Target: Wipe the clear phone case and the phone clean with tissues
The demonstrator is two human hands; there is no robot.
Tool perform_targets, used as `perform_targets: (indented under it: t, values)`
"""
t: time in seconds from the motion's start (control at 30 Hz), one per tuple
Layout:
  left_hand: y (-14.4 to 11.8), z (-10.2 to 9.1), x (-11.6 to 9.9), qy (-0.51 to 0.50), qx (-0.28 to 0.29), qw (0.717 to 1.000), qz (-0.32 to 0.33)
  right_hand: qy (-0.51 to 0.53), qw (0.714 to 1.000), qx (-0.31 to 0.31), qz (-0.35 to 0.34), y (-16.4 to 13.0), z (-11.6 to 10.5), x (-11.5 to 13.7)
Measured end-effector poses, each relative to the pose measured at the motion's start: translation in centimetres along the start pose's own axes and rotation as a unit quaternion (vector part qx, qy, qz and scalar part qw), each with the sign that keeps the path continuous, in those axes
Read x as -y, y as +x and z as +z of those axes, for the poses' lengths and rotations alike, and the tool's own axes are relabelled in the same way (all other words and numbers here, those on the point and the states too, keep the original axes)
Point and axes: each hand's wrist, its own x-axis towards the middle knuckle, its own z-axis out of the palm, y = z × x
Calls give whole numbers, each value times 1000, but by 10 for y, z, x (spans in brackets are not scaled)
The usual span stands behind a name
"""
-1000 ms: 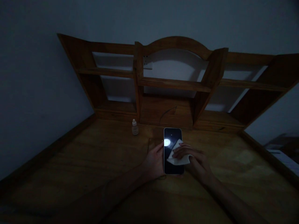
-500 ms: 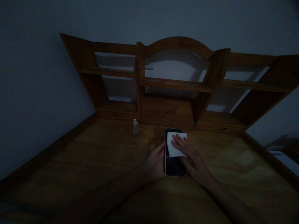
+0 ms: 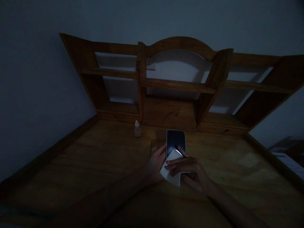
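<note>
My left hand [image 3: 156, 163] grips the phone [image 3: 176, 139] by its side over the counter [image 3: 106, 155], towards the middle of the back edge; my right hand [image 3: 191, 168] holds a white cloth [image 3: 172, 178] against the phone's lower half.

I am working in a dim room that I am taking for a home, probably a study corner or bedroom. A broad, yellow-brown wooden desk [image 3: 114, 155] is spreading out before me, and a brown wooden shelf unit [image 3: 178, 85] is standing along its back, its middle bay rising to a curved arch [image 3: 179, 42] that is looking more like household furniture than office or workshop fittings. Plain, pale walls [image 3: 42, 79], bluish in the weak light, are closing in behind and at the left. A white rectangular wall socket [image 3: 151, 63] is showing through the shelves, and a small, clear, white-capped bottle [image 3: 137, 130] is standing on the desktop.
</note>
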Motion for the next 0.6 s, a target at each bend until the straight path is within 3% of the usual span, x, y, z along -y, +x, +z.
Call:
perform_targets:
  t: [0.2,0.6]
  values:
    - [-8,10,-5,-10,55,996,-64,8,1000,8,4,0,-5,5]
    - [-13,23,-8,-24,51,997,-55,-38,996,-73,12,-2,-15,1]
